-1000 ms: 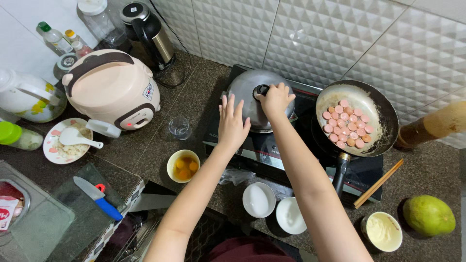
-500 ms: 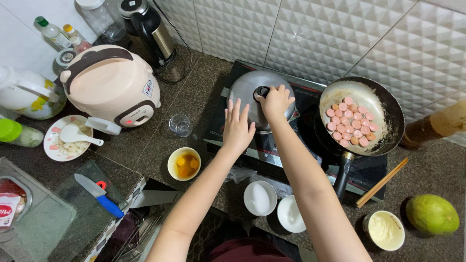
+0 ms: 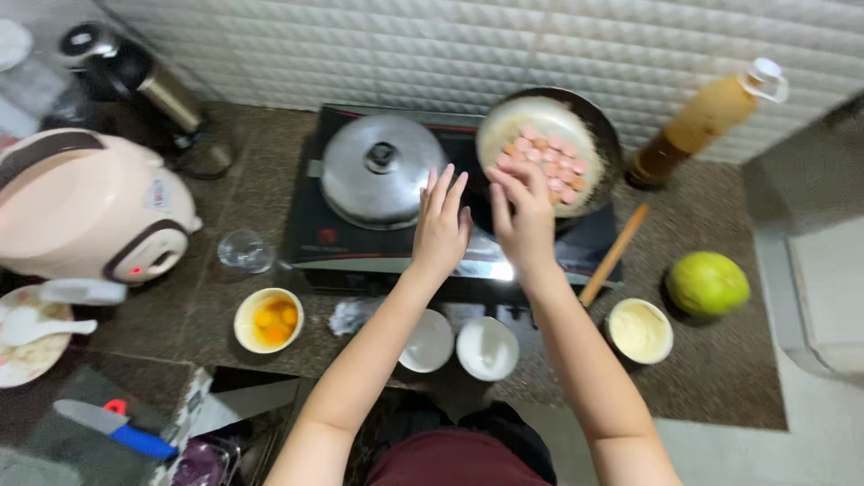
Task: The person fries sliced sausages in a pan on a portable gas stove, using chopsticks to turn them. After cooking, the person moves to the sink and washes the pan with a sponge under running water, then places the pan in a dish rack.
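In the head view both bare hands hover over the black glass stove, between its two burners. The left hand is open and flat, fingers straight and together, palm down, holding nothing; it sits just beside the right edge of the domed steel lid, which has a dark round knob and covers the left burner. Whether the fingertips touch the lid cannot be told. The right hand is also open and empty, fingers loosely spread and slightly curled, reaching toward the near rim of the pan. The pan is round and dark-rimmed, on the right burner, and holds a layer of small pink sausage slices over a pale base.

On the speckled stone counter, a wooden stick lies slanted by the stove's right edge. Beyond it stands a tilted bottle of amber liquid, and a round green fruit rests to the right. In front of the stove sit two white bowls, a bowl of pale cream and a yellow bowl with egg yolks. A clear glass stands near a rounded beige rice cooker.
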